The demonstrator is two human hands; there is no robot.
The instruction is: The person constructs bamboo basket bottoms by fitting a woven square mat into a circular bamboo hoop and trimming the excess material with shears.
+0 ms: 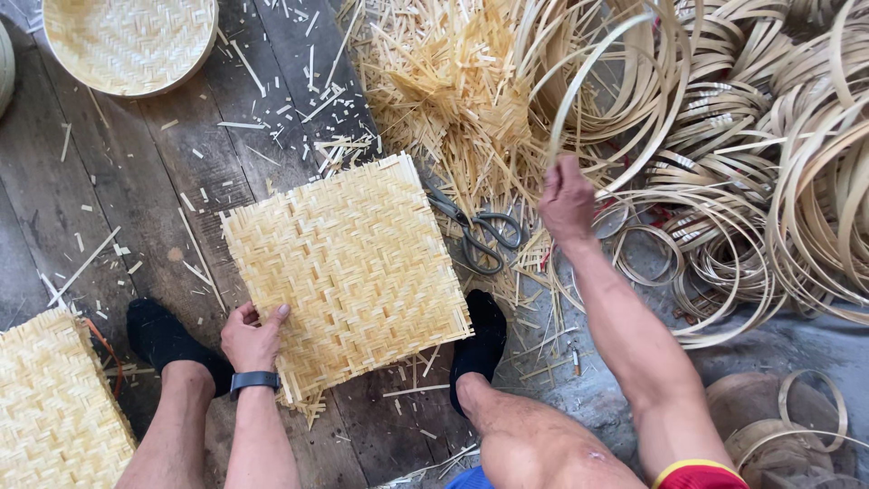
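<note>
Outstretched, right hand [567, 201] lifting hoop [605, 81] (gripped)
</note>
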